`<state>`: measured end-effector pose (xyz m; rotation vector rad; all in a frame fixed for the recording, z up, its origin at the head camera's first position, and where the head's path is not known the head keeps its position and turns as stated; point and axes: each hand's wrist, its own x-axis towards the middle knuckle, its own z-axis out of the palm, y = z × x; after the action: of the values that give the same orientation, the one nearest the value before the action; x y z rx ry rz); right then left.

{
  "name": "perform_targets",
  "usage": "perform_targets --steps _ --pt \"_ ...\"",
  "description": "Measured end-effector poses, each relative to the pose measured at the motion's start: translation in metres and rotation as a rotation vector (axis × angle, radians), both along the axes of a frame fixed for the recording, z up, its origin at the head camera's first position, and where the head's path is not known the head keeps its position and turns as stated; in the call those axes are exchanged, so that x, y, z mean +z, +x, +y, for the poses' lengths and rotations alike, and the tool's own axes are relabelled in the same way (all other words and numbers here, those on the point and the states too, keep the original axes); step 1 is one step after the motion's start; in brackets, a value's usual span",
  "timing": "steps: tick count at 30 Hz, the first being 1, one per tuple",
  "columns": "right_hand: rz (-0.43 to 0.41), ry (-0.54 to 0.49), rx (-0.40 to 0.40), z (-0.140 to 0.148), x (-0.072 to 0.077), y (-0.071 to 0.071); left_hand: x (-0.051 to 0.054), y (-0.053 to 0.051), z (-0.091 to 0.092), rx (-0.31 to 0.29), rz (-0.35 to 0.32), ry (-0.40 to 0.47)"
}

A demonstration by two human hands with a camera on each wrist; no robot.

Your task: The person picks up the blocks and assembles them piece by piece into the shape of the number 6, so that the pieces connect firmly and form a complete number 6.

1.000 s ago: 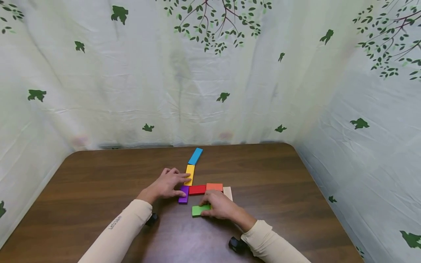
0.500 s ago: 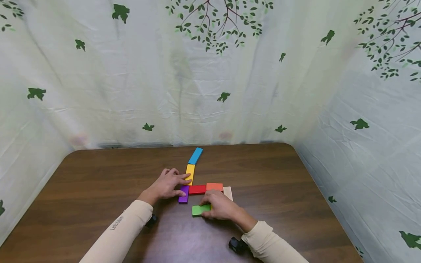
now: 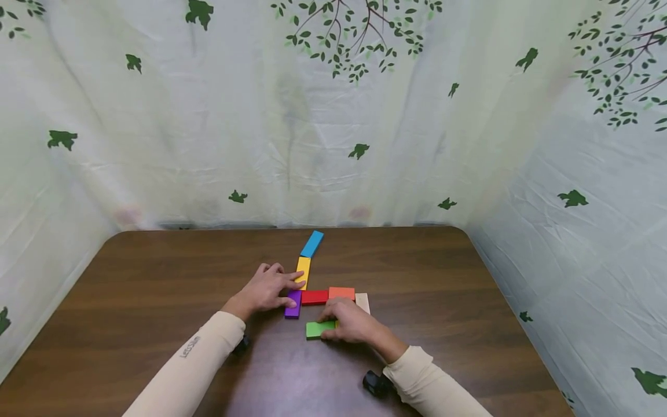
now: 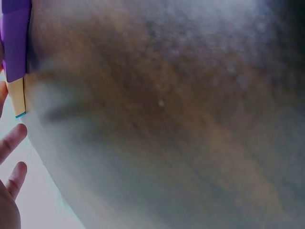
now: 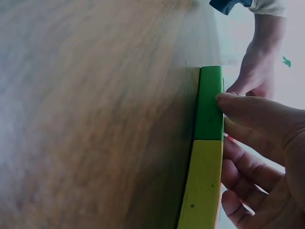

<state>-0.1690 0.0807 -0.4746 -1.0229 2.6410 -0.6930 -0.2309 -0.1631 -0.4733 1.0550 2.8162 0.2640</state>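
Observation:
My left hand [image 3: 264, 290] lies with fingers spread, fingertips on the yellow block [image 3: 304, 265] and thumb on the purple block [image 3: 293, 311]. My right hand [image 3: 353, 323] pinches the green block [image 3: 315, 330], thumb on its near side and fingers beyond. In the right wrist view, a yellow-green block [image 5: 201, 186] sits end to end with the green block [image 5: 209, 107]; the hand mostly hides it from the head view. A red block [image 3: 315, 297] runs from the purple one to an orange block [image 3: 341, 292], with a beige block [image 3: 362, 303] at its right.
A blue block [image 3: 312, 244] lies slanted at the far end of the yellow one. The brown wooden table [image 3: 156, 278] meets a pale curtain [image 3: 292, 174] with green leaf prints along its back edge. Each wrist has a dark device under it.
The head view has tilted slightly, so everything on the table appears a little higher. Both hands and the blocks keep their places relative to one another.

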Motion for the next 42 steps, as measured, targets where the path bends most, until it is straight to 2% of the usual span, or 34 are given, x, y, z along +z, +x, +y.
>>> perform_targets --steps 5,11,18,34,42 --pt "0.016 0.003 0.013 -0.002 0.002 -0.002 0.002 -0.001 0.0 0.017 0.006 -0.022" --pt "0.03 0.022 0.034 -0.006 -0.001 -0.002 0.0 0.0 0.0 0.01 0.01 -0.027" --pt "0.008 0.042 0.002 -0.013 0.0 -0.002 0.0 -0.001 0.003 0.023 0.005 -0.036" --pt "-0.046 -0.027 -0.106 -0.032 -0.005 0.003 0.0 0.0 0.0 -0.002 0.017 -0.036" --pt "-0.062 -0.039 -0.09 -0.039 -0.002 0.005 0.001 0.001 0.0 -0.003 0.014 -0.032"
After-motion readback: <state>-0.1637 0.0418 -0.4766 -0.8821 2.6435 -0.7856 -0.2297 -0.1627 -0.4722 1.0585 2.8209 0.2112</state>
